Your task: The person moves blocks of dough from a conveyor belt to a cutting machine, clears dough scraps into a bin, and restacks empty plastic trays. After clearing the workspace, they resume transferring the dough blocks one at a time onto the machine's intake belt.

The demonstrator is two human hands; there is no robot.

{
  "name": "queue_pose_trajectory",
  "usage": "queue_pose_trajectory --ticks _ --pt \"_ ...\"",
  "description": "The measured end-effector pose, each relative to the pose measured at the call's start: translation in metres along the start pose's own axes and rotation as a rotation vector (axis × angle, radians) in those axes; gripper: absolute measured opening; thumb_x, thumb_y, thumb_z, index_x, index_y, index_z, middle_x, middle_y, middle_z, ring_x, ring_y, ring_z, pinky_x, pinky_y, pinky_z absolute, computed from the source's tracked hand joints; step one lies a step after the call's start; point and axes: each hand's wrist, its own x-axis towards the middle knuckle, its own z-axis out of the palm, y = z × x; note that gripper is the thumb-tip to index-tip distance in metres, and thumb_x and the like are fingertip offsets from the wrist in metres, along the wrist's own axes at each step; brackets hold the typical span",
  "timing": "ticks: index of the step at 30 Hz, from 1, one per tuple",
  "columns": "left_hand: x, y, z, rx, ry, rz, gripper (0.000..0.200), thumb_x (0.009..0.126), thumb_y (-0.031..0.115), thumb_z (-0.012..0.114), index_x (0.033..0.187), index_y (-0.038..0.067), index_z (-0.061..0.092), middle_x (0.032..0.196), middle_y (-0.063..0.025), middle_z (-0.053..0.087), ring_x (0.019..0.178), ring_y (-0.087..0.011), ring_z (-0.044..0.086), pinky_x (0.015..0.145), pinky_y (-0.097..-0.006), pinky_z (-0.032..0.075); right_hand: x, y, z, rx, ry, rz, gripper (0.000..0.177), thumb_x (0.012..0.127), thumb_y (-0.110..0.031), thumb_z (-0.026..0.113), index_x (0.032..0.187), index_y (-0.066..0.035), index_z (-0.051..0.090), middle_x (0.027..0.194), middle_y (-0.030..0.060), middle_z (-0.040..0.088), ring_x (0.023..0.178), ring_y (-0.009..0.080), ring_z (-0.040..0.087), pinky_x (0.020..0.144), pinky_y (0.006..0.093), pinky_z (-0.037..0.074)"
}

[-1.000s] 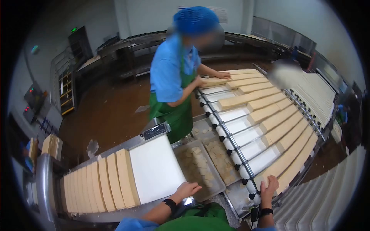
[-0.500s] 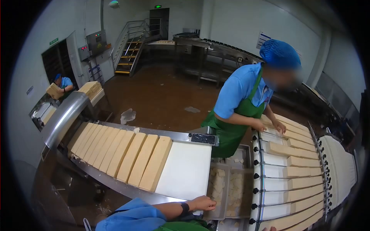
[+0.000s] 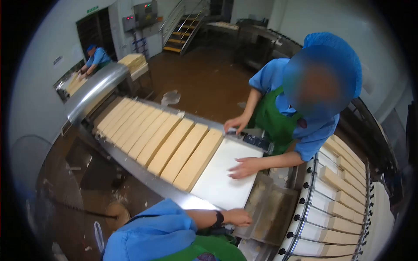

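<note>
My left hand, with a dark band at the wrist, is at the near end of the white conveyor belt, beside a grey bin. Its fingers are curled, and nothing shows in them. My right hand is out of view. On the belt, long pale tan blocks lie side by side, away from my hand. Across the belt, a co-worker's hand is spread over the bare white surface. The co-worker's other hand touches the belt's far edge by the end block.
To the right, more tan blocks lie in lanes between metal rods on a second conveyor. A curved metal cover spans the first belt's far end. Another person handles blocks at the back left. Steps stand behind.
The co-worker has turned from the right conveyor and reached both hands to the left belt. My view has shifted. My right fingertips, barely visible at the bottom before, no longer show.
</note>
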Motion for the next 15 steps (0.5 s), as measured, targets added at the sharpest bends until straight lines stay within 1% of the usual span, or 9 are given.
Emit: queue_pose_trajectory --ticks 1,2,4,6,9,10,12,14,15 --pt "0.000 -0.002 0.003 0.006 0.010 0.005 0.020 0.088 0.031 0.057 0.088 0.011 0.059 0.073 -0.0151 0.063 0.071 -0.0400 0.061 0.063 -0.0510 0.047 0.009 -0.020 -0.013 0.072 -0.007 0.046 0.037 0.095 -0.024 0.053 0.107 0.010 0.061 0.102 0.0316 0.061 0.099 0.0434 0.057 0.088 0.0483 0.045" --pt "0.000 -0.005 0.005 0.013 0.019 0.010 0.020 0.087 0.031 0.057 0.088 0.011 0.059 0.072 -0.0151 0.063 0.071 -0.0401 0.061 0.063 -0.0512 0.047 0.019 -0.043 -0.028 0.137 -0.107 0.079 0.041 0.095 -0.025 0.052 0.116 0.010 0.057 0.110 0.0335 0.059 0.103 0.0457 0.056 0.090 0.0475 0.045" --pt "-0.004 -0.003 0.005 -0.023 0.073 0.011 0.020 0.086 0.032 0.058 0.086 0.012 0.060 0.073 -0.0128 0.064 0.071 -0.0382 0.062 0.061 -0.0495 0.048 0.012 -0.034 -0.021 -0.119 -0.192 -0.170 0.047 0.093 -0.026 0.054 0.123 0.010 0.051 0.115 0.0325 0.057 0.105 0.0462 0.056 0.092 0.0489 0.044" --pt "-0.011 0.002 0.000 -0.062 0.237 0.175 0.023 0.088 0.031 0.058 0.076 0.011 0.056 0.065 -0.0107 0.061 0.062 -0.0346 0.060 0.054 -0.0473 0.046 0.006 -0.029 -0.015 -0.193 -0.246 -0.174 0.047 0.093 -0.025 0.055 0.126 0.008 0.049 0.118 0.0301 0.057 0.105 0.0456 0.056 0.092 0.0489 0.045" --pt "-0.025 0.009 -0.014 -0.123 0.308 0.167 0.018 0.087 0.032 0.059 0.085 0.016 0.065 0.072 -0.0062 0.065 0.067 -0.0311 0.063 0.059 -0.0431 0.050 0.002 -0.026 -0.011 -0.160 -0.242 -0.128 0.046 0.093 -0.025 0.055 0.125 0.008 0.050 0.118 0.0298 0.057 0.104 0.0452 0.056 0.092 0.0487 0.046" --pt "-0.030 0.010 -0.023 -0.125 0.314 0.155 0.018 0.087 0.032 0.059 0.085 0.016 0.065 0.072 -0.0062 0.065 0.067 -0.0311 0.063 0.059 -0.0431 0.050 0.001 -0.024 -0.009 -0.160 -0.239 -0.122 0.046 0.093 -0.025 0.055 0.125 0.007 0.050 0.118 0.0296 0.057 0.104 0.0451 0.056 0.091 0.0487 0.046" --pt "-0.051 0.014 -0.050 -0.193 0.503 0.028 0.017 0.088 0.032 0.060 0.085 0.017 0.067 0.073 -0.0057 0.066 0.066 -0.0285 0.063 0.058 -0.0403 0.050 -0.001 -0.022 -0.011 -0.150 -0.241 -0.106 0.046 0.093 -0.025 0.056 0.124 0.007 0.050 0.117 0.0294 0.057 0.104 0.0448 0.056 0.091 0.0486 0.046" --pt "-0.078 0.010 -0.075 -0.116 0.599 -0.121 0.016 0.088 0.029 0.061 0.083 0.016 0.068 0.076 -0.0059 0.066 0.066 -0.0261 0.063 0.058 -0.0382 0.050 -0.001 -0.020 -0.010 -0.146 -0.239 -0.088 0.045 0.092 -0.025 0.056 0.124 0.007 0.051 0.117 0.0292 0.058 0.103 0.0445 0.057 0.091 0.0485 0.046" --pt "-0.093 0.003 -0.084 -0.070 0.708 -0.162 0.014 0.087 0.026 0.063 0.082 0.014 0.068 0.075 -0.0052 0.066 0.064 -0.0256 0.063 0.058 -0.0367 0.051 -0.001 -0.019 -0.010 -0.143 -0.239 -0.080 0.045 0.092 -0.025 0.056 0.124 0.007 0.051 0.116 0.0291 0.058 0.103 0.0444 0.057 0.091 0.0484 0.046"
